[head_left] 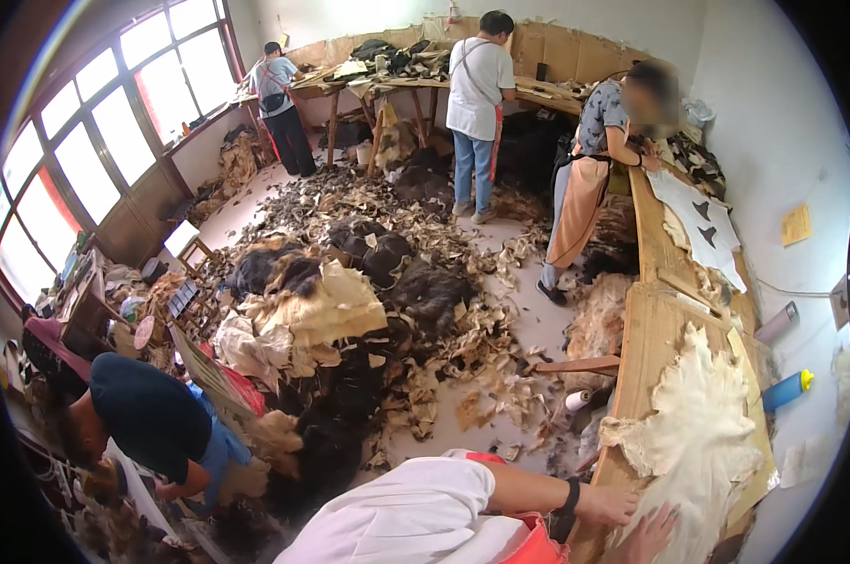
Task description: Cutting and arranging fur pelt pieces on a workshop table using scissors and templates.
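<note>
A pale animal hide [693, 418] lies spread with ragged edges on the wooden worktable [636, 404] at the right. My left hand [611, 505], a dark band at its wrist, rests at the hide's near left edge, fingers stretched toward it. Close beside it, my right hand [652, 534] lies on the hide with its fingers spread. Neither hand shows a tool. The lower picture edge cuts off most of my right arm. A yellowish strip [752, 414] shows along the hide's right side.
Fur and hide scraps [425, 310] cover the floor beside me. A blue bottle with a yellow cap [787, 390] is at the right wall. Co-workers stand at the far bench [350, 83], at the white sheet [693, 211] farther along, and at lower left [152, 414].
</note>
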The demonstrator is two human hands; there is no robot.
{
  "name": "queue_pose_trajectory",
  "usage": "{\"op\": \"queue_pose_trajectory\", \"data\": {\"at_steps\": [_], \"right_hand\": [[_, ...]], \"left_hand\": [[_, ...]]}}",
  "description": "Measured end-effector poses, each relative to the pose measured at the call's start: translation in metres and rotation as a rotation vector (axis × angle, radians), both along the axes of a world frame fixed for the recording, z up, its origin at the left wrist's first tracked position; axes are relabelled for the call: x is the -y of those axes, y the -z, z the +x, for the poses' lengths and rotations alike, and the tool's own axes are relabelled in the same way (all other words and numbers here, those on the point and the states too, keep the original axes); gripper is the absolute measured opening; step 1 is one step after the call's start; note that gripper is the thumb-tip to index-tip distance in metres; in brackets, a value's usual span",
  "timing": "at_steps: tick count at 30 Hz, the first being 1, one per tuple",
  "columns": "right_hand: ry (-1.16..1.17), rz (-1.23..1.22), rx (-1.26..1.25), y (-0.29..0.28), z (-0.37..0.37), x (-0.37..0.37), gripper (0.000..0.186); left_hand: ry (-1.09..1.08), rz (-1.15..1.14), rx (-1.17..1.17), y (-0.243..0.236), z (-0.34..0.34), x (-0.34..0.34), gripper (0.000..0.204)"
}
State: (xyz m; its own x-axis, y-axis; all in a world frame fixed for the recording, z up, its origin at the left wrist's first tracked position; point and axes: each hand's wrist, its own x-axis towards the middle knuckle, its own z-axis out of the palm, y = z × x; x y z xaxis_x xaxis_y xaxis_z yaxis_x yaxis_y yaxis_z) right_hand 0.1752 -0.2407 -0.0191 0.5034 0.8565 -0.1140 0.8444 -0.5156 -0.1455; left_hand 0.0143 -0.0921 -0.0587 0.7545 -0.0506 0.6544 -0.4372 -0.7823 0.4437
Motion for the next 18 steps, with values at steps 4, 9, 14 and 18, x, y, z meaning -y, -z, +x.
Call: {"op": "queue_pose_trajectory", "data": {"at_steps": [4, 9, 14, 18], "right_hand": [[-0.077, 0.199, -0.054, 0.048, 0.03, -0.031, 0.075], [0.007, -0.043, 0.109, 0.005, -0.019, -0.047, 0.07], [0.02, -0.054, 0.083, 0.001, -0.016, -0.053, 0.072], [0.028, -0.058, 0.075, 0.033, 0.018, -0.038, 0.082]], "left_hand": [[-0.113, 0.236, 0.06, 0.046, 0.032, -0.003, 0.011], [-0.228, 0.315, -0.216, 0.057, 0.051, 0.005, 0.007], [-0.226, 0.136, -0.131, 0.061, 0.049, 0.0, 0.01], [-0.088, 0.14, 0.33, 0.006, 0.019, -0.01, 0.011]]}}
